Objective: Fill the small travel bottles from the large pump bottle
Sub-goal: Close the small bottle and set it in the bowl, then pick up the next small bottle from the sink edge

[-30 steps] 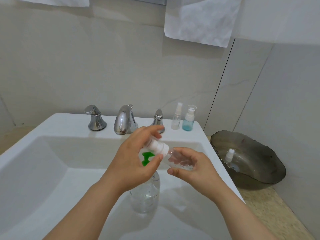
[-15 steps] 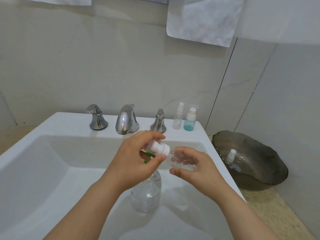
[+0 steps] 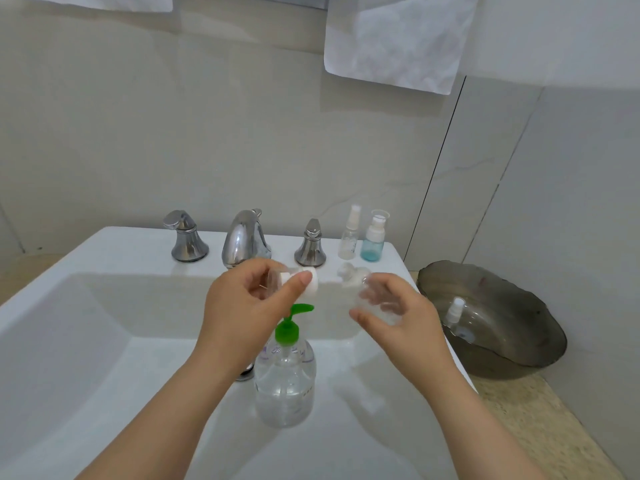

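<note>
The small clear travel bottle (image 3: 367, 293) lies nearly on its side in the right hand (image 3: 398, 317), whose fingers curl round it. Its open neck points left toward the white cap (image 3: 310, 288) pinched by the left hand (image 3: 249, 306), with a gap between them. It looks empty, though blur makes that unsure. Beneath, the pump bottle (image 3: 284, 382) stands upright in the sink (image 3: 104, 251), with open basin floor to its left.

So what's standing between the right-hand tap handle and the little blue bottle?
A small clear spray bottle, upright on the sink ledge, as the head view shows.
</note>
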`<state>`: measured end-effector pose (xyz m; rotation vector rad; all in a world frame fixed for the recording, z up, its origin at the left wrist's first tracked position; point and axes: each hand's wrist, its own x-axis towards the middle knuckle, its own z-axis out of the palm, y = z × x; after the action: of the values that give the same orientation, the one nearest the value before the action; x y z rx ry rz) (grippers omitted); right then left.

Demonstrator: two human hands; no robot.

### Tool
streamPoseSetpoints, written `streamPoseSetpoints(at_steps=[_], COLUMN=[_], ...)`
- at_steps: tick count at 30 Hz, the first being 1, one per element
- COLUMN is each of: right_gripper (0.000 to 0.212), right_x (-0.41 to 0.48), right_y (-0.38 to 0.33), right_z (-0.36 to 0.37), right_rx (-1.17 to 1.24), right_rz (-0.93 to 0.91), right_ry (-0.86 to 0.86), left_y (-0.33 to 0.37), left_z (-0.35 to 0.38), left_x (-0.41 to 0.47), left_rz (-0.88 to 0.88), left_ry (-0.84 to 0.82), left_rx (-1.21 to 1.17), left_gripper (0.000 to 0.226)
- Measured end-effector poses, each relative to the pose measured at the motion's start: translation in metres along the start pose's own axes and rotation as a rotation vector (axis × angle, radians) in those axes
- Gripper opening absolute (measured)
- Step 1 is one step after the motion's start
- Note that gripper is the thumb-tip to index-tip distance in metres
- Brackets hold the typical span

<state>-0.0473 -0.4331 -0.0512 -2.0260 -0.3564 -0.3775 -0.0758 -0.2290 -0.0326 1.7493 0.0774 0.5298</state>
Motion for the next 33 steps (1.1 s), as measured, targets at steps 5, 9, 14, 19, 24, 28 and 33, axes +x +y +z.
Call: streamPoseSetpoints(at_steps=[5, 9, 14, 19, 24, 28, 33], right_gripper=[0.021, 0.025, 0.033, 0.03, 0.031, 0.034, 0.034], right_x=[0.006, 0.009, 0.011, 0.011, 0.013, 0.014, 0.015], right_y=[0.001, 0.005, 0.009, 0.011, 0.011, 0.009, 0.008], right_z=[0.0, -0.002, -0.005, -0.006, -0.004, -0.002, -0.001], right_rx=[0.197, 0.218, 0.18, 0.217, 0.264, 0.272, 0.289], right_rz=[0.192, 0.227, 0.261, 0.26, 0.265, 0.258, 0.253], right_ry=[0.277, 0.419, 0.468, 0.454, 0.46, 0.446, 0.44], left_y=[0.008, 0.02, 0.041, 0.036, 0.01, -0.005, -0.013], left_z=[0.004, 0.015, 0.041, 0.073, 0.089, 0.106, 0.121], left_x=[-0.002, 0.003, 0.033, 0.062, 0.082, 0.086, 0.089], left_rz=[-0.081, -0.126, -0.194, -0.484, -0.465, -0.301, -0.218], left_ry=[-0.099, -0.172, -0.262, -0.364, -0.355, -0.203, -0.103], left_rx=[-0.146, -0.079, 0.144, -0.124, 0.024, 0.3, 0.422], left_gripper=[0.02, 0.014, 0.022, 0.013, 0.03, 0.03, 0.016])
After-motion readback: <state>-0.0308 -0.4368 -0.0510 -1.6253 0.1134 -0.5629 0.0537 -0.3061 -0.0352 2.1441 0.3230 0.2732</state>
